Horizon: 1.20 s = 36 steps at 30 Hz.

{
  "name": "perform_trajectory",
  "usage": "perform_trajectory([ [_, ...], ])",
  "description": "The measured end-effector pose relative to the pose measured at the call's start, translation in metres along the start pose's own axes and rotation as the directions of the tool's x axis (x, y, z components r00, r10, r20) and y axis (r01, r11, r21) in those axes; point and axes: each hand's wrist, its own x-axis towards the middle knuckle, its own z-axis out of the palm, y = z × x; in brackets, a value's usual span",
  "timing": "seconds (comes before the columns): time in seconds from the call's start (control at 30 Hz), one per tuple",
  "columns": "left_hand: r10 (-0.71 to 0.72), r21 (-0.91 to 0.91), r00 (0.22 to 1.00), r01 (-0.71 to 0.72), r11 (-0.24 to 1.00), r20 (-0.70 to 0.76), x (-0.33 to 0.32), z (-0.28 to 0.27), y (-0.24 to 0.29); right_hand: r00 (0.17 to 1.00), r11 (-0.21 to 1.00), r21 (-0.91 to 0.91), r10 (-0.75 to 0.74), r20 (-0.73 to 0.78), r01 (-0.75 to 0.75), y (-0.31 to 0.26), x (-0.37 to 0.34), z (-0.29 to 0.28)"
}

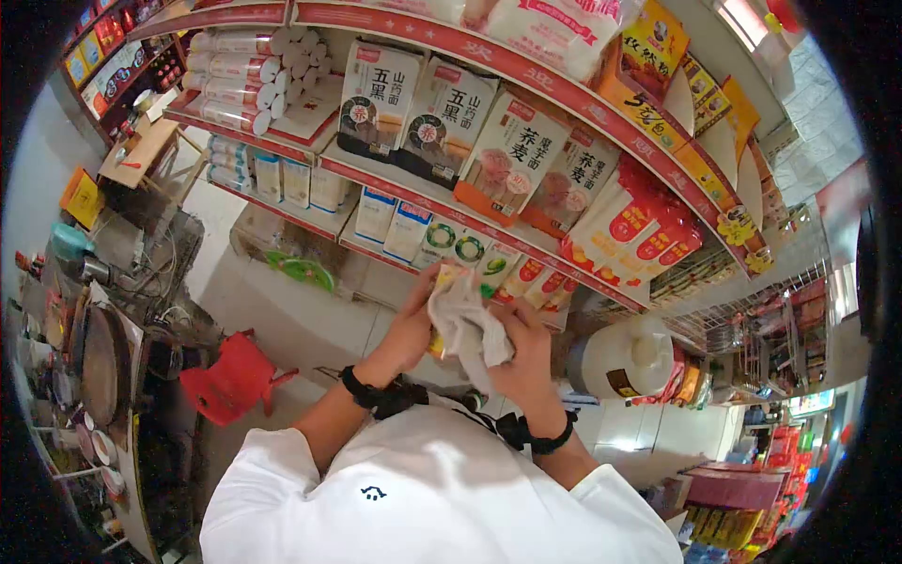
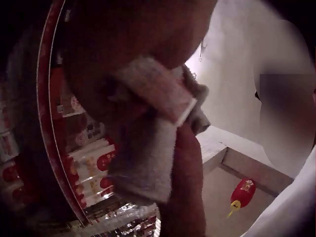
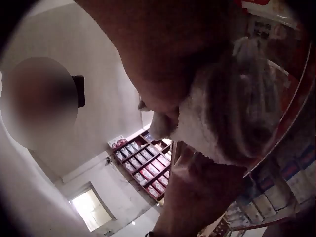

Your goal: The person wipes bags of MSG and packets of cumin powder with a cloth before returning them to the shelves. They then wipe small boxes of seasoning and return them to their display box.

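In front of the chest, my left hand (image 1: 411, 324) grips a small packet (image 1: 438, 346) with yellow and white on it, largely covered by a cloth. My right hand (image 1: 526, 355) holds the greyish-white cloth (image 1: 460, 315) bunched against the packet. In the left wrist view, a pale, flat-ended part of the packet (image 2: 165, 94) sticks out by the fingers, and the cloth (image 2: 145, 163) hangs below it. The right wrist view has the folded cloth (image 3: 222, 113) between the two hands. The packet's print is mostly hidden.
Shelves ahead carry bagged noodles (image 1: 512, 155), rolled white packs (image 1: 240, 80) and red-and-white packets (image 1: 634, 226). A red stool (image 1: 235, 379) stands on the floor at the left, near a cluttered counter. A large white container (image 1: 625, 357) is to the right.
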Motion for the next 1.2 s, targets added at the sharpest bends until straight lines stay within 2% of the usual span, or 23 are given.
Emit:
perform_trajectory([
  [0.03,0.016,-0.017,0.998,-0.017,1.000,-0.056,0.001,-0.005,0.000,1.000,1.000,0.002,0.005,0.004,-0.005,0.001,-0.004,0.000],
  [0.1,0.025,-0.028,0.993,-0.028,0.999,-0.116,0.004,-0.011,0.001,0.951,0.959,0.276,-0.140,0.276,0.062,0.003,-0.013,-0.005],
  [0.13,0.083,0.008,0.985,-0.083,0.997,-0.150,0.007,-0.013,0.001,0.926,0.940,0.341,-0.109,0.361,-0.023,0.003,-0.017,-0.009],
  [0.27,0.232,0.084,0.959,-0.221,0.972,-0.161,0.003,-0.007,0.010,0.922,0.968,0.244,-0.047,0.385,-0.053,0.040,-0.045,-0.013],
  [0.33,0.306,0.143,0.944,-0.288,0.947,-0.120,-0.001,-0.004,0.014,0.997,0.990,0.134,0.042,0.070,-0.051,0.053,-0.052,-0.018],
  [0.37,0.391,0.322,0.915,-0.342,0.883,-0.101,-0.003,-0.004,0.015,0.997,0.990,0.132,0.041,0.071,-0.050,0.065,-0.055,-0.020],
  [0.4,0.470,0.487,0.881,-0.383,0.785,-0.064,-0.004,-0.003,0.015,0.977,0.951,0.238,0.212,-0.029,-0.199,0.077,-0.058,-0.020],
  [0.43,0.471,0.485,0.880,-0.387,0.784,-0.060,-0.005,-0.003,0.013,0.917,0.878,0.353,0.383,-0.110,-0.324,0.086,-0.061,-0.021],
  [0.47,0.456,0.491,0.888,-0.370,0.789,-0.063,-0.007,-0.005,0.009,0.917,0.879,0.351,0.382,-0.116,-0.322,0.083,-0.057,-0.025],
  [0.53,0.439,0.498,0.896,-0.353,0.792,-0.064,-0.009,-0.010,0.003,0.787,0.755,0.518,0.575,-0.225,-0.403,0.072,-0.042,-0.034],
  [0.6,0.569,0.716,0.822,-0.405,0.569,0.013,-0.011,-0.013,0.004,0.795,0.761,0.542,0.552,-0.251,-0.356,0.071,-0.033,-0.036],
  [0.77,0.608,0.769,0.769,-0.506,0.391,0.196,-0.013,-0.013,0.022,0.855,0.834,0.469,0.447,-0.265,-0.291,0.046,-0.004,-0.029],
  [0.8,0.597,0.773,0.762,-0.529,0.351,0.250,-0.012,-0.011,0.023,0.864,0.796,0.537,0.452,-0.222,-0.278,0.046,-0.003,-0.023],
  [0.83,0.594,0.755,0.754,-0.555,0.349,0.279,-0.013,-0.010,0.023,0.912,0.886,0.417,0.326,-0.250,-0.203,0.039,-0.002,-0.020],
  [0.87,0.494,0.779,0.809,-0.520,0.350,0.318,-0.015,-0.010,0.022,0.940,0.955,0.272,0.196,-0.278,-0.118,0.021,0.006,-0.022],
  [0.9,0.389,0.797,0.847,-0.499,0.340,0.364,-0.014,-0.011,0.020,0.977,0.932,0.361,0.057,-0.208,0.022,0.009,0.014,-0.030],
  [0.93,0.398,0.787,0.849,-0.494,0.369,0.347,-0.013,-0.017,0.013,0.992,0.957,0.262,-0.123,-0.024,0.125,0.022,0.021,-0.035],
  [1.0,0.445,0.782,0.823,-0.522,0.342,0.354,-0.010,-0.024,0.011,0.995,0.928,0.362,0.056,0.088,-0.085,0.031,0.024,-0.040],
  [1.03,0.484,0.791,0.793,-0.542,0.284,0.370,-0.013,-0.023,0.017,0.997,0.939,0.338,0.062,0.038,-0.071,0.044,0.020,-0.044],
  [1.1,0.485,0.589,0.871,-0.430,0.684,0.074,-0.014,-0.057,-0.025,0.994,0.995,-0.077,0.072,0.082,-0.065,0.073,0.014,-0.042],
  [1.13,0.492,0.580,0.865,-0.453,0.677,0.101,-0.007,-0.050,-0.021,0.996,0.994,-0.091,0.068,0.055,-0.063,0.084,0.009,-0.043],
  [1.17,0.390,0.308,0.920,-0.363,0.879,-0.029,-0.006,-0.039,-0.013,0.988,0.985,-0.129,0.125,0.085,-0.113,0.093,0.001,-0.043],
  [1.2,0.237,-0.006,0.964,-0.239,0.971,-0.118,-0.005,-0.028,-0.005,0.976,0.973,-0.163,0.183,0.117,-0.163,0.104,-0.008,-0.041],
])
